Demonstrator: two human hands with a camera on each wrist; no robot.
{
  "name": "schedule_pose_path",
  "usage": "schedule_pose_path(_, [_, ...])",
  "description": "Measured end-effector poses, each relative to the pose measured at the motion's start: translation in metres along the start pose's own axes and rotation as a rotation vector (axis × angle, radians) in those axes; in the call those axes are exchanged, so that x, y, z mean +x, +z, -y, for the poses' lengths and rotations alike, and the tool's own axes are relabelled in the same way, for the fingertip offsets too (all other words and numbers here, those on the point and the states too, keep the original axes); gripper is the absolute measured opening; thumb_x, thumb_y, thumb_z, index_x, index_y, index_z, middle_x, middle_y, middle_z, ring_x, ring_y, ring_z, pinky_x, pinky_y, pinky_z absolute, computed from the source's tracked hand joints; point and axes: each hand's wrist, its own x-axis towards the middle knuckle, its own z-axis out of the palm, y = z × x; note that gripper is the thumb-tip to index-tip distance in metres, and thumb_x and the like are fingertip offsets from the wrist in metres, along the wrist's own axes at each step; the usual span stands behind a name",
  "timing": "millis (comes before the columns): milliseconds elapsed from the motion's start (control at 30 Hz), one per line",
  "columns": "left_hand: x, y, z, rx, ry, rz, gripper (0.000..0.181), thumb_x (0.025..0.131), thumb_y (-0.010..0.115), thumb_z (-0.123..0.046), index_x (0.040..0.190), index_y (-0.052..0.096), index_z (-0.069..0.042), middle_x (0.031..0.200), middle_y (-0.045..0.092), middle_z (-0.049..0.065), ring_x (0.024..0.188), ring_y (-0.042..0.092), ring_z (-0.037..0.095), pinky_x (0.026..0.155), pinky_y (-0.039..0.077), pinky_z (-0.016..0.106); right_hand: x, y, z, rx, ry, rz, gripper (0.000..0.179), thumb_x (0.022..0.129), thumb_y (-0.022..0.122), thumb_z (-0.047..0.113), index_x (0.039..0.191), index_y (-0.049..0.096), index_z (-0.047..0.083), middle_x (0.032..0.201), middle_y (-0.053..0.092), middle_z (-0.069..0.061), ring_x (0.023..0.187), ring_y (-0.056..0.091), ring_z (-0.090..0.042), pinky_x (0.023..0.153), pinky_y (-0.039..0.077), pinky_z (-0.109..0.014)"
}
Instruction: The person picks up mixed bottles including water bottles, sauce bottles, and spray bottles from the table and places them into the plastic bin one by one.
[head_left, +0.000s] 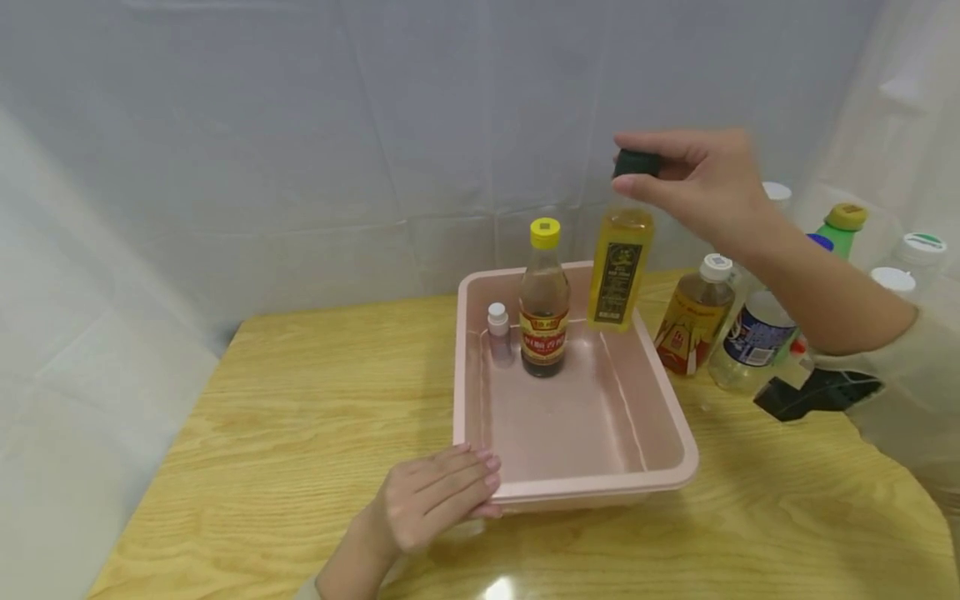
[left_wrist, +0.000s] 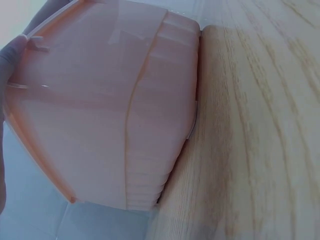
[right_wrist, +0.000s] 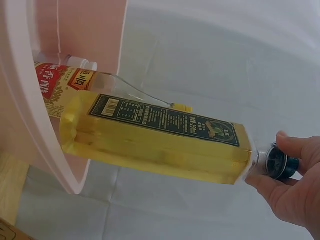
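- Over the basin's far right corner, close to its right rim, hangs a square bottle of yellow liquid [head_left: 618,271], slightly tilted, with a black label; whether its base is below rim level, I cannot tell.
- The right hand [head_left: 705,183] grasps this bottle by its dark cap [head_left: 637,163], thumb and fingers pinching it from opposite sides.
- The pink basin [head_left: 592,489] stands by the far edge of the table [head_left: 337,400].
- At the basin's near left corner, the left hand [head_left: 442,496] grips the rim, fingers laid over the top and thumb beneath.
- Inside, towards the far left corner, stand a yellow-capped bottle [head_left: 544,308] of dark liquid with a red label and, just left of it, a small white-capped bottle [head_left: 498,336].
- Towards the table's far right corner stand an amber bottle [head_left: 693,317] with a white cap, a clear bottle [head_left: 757,342] with a blue label, and a green bottle [head_left: 836,233] with a yellow cap; the right forearm partly hides this group.
- Beyond the table's far edge hangs a pale sheet [head_left: 300,150].
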Motion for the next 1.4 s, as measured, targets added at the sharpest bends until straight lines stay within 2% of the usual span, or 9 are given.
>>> schedule_pose_path(233, [-0.001,-0.001,-0.001,-0.005,-0.012,0.002,0.022,0.086,0.068,-0.024,0.078,0.070,-0.004,0.073,0.072,0.010,0.068,0.071,0.017,0.070,0.062,0.024,0.001,0.010,-0.011,0.032,-0.056,0.053,0.039,0.086,0.070,0.013,0.123,0.062,0.007,0.105,0.072,-0.003,0.081,0.066,0.004,0.073,0.055,-0.007])
schedule_pose_path(367, [-0.002,0.000,-0.002,-0.006,-0.011,-0.001,0.022,0.086,0.068,-0.025,0.078,0.070,-0.003,0.074,0.072,0.010,0.069,0.071,0.017,0.070,0.062,0.024,0.001,0.016,-0.020,0.056,-0.006,0.067,0.039,0.085,0.072,0.015,0.123,0.062,0.008,0.110,0.070,-0.008,0.082,0.066,0.004,0.069,0.054,-0.007])
schedule_pose_path(500, [-0.001,0.000,-0.001,0.002,-0.001,-0.002,0.023,0.088,0.066,-0.024,0.077,0.070,-0.004,0.072,0.072,0.010,0.067,0.071,0.017,0.068,0.062,0.023,0.001,0.022,-0.030,0.056,0.055,0.112,0.041,0.086,0.071,0.019,0.125,0.061,0.010,0.119,0.065,-0.014,0.085,0.065,0.003,0.069,0.055,-0.008])
schedule_pose_path(733, [0.002,0.000,0.000,-0.003,0.009,-0.012,0.023,0.087,0.066,-0.023,0.076,0.069,-0.004,0.070,0.071,0.009,0.066,0.070,0.016,0.067,0.062,0.023,-0.004,0.035,-0.047,0.043,0.157,0.166,0.043,0.086,0.071,0.024,0.125,0.061,0.012,0.122,0.064,-0.015,0.083,0.065,0.001,0.070,0.057,-0.012])
schedule_pose_path(933, [0.001,0.001,0.000,-0.002,0.011,-0.017,0.022,0.087,0.067,-0.023,0.075,0.069,-0.005,0.070,0.071,0.009,0.065,0.070,0.017,0.065,0.062,0.023,-0.006,0.046,-0.060,0.068,0.180,0.182,0.041,0.084,0.074,0.015,0.122,0.063,0.007,0.119,0.064,-0.018,0.078,0.065,0.000,0.066,0.057,-0.012])
schedule_pose_path(1167, [0.000,0.002,0.000,-0.004,0.011,-0.027,0.022,0.087,0.067,-0.024,0.075,0.069,-0.004,0.070,0.071,0.009,0.065,0.070,0.016,0.063,0.062,0.023,-0.005,0.050,-0.068,0.072,0.231,0.192,0.044,0.082,0.075,0.019,0.123,0.063,0.011,0.123,0.063,-0.015,0.080,0.066,-0.001,0.069,0.057,-0.012])
schedule_pose_path(1400, [0.001,0.001,0.000,-0.002,0.009,-0.020,0.023,0.088,0.066,-0.024,0.075,0.069,-0.005,0.070,0.071,0.009,0.065,0.070,0.016,0.065,0.062,0.023,-0.002,0.051,-0.071,0.065,0.228,0.198,0.044,0.082,0.075,0.019,0.124,0.062,0.012,0.122,0.063,-0.015,0.080,0.067,-0.002,0.069,0.057,-0.012])
